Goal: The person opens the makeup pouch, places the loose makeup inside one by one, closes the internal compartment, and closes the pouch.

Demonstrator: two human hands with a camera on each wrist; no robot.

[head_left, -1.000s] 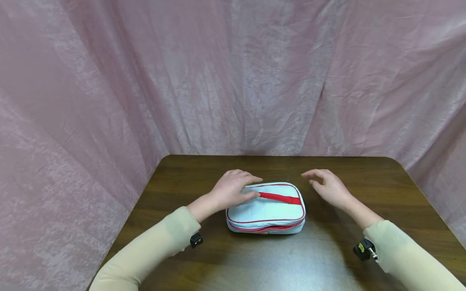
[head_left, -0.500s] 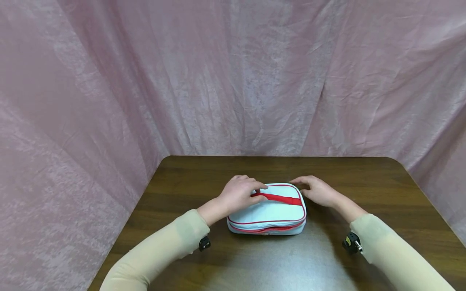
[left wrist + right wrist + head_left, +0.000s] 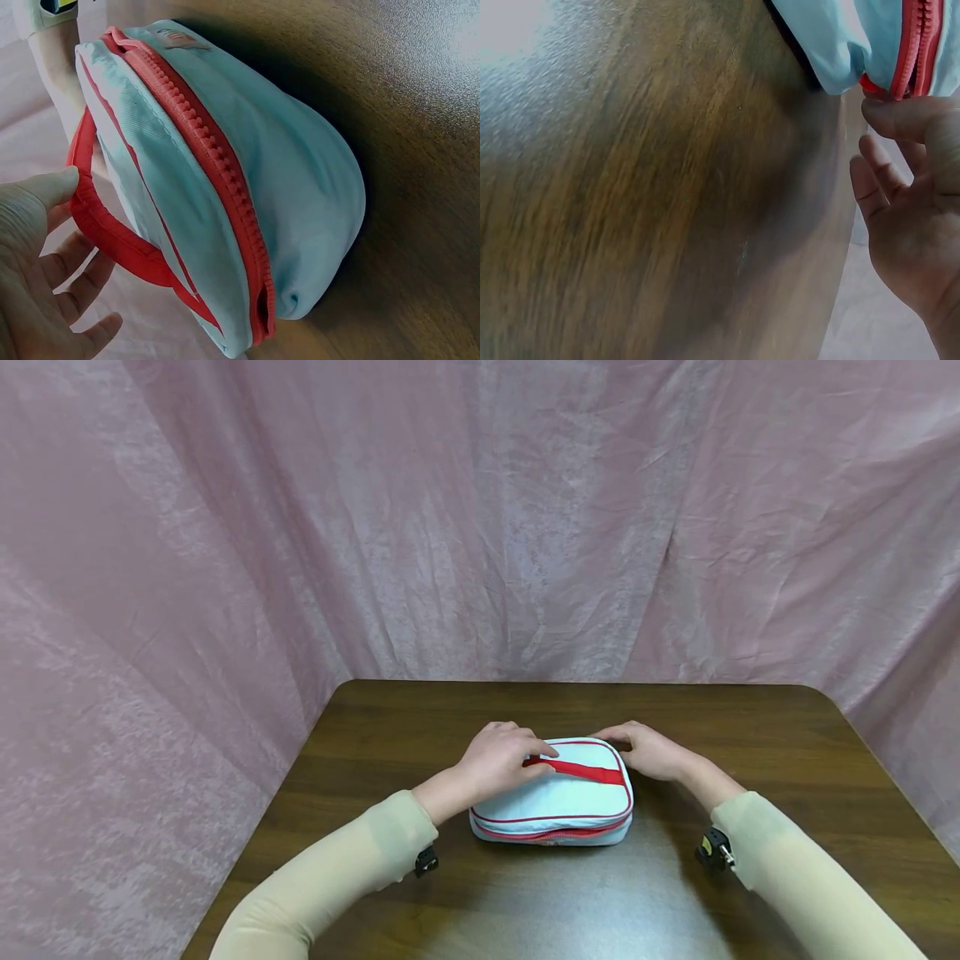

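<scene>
A white zippered pouch with red piping lies on the table, its red zipper along the side. My left hand is over its left part and pinches the red carry strap between thumb and forefinger. In the left wrist view the other fingers hang loose below the strap, which arches up off the lid. At the pouch's right end is my right hand, forefinger at the back corner. In the right wrist view its thumb touches the zipper's end; whether the fingertips pinch anything there is hidden.
The pouch stands on a brown wooden table with rounded far corners. Behind and to the left hangs a pink velvet curtain. A small black camera is strapped beneath each sleeve cuff.
My right hand has come in from the right to the pouch's end. The left hand has shifted slightly right and taken hold of the strap. The pouch has hardly moved.
</scene>
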